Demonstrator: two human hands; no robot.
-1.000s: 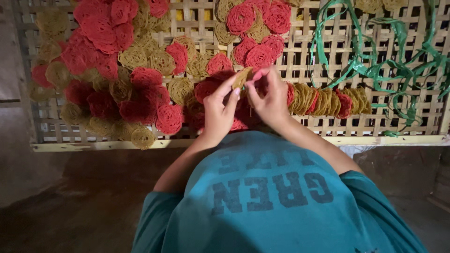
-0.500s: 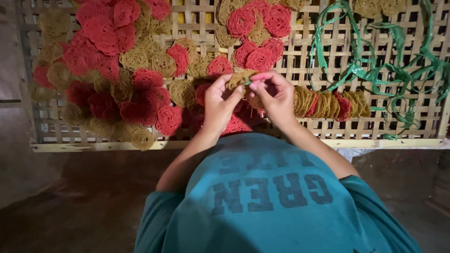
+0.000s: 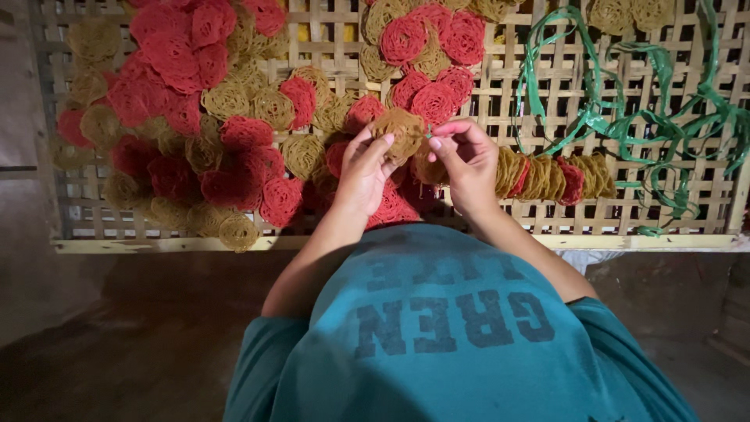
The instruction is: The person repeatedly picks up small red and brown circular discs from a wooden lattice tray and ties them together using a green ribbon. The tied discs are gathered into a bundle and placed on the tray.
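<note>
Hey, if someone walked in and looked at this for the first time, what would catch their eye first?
Probably the heap of red and tan woven discs spread over the left half of the bamboo lattice tray. At the centre, the left hand holds a tan disc while the right hand pinches something small beside it. Loose green plastic strips tangle across the tray's right side.
</note>
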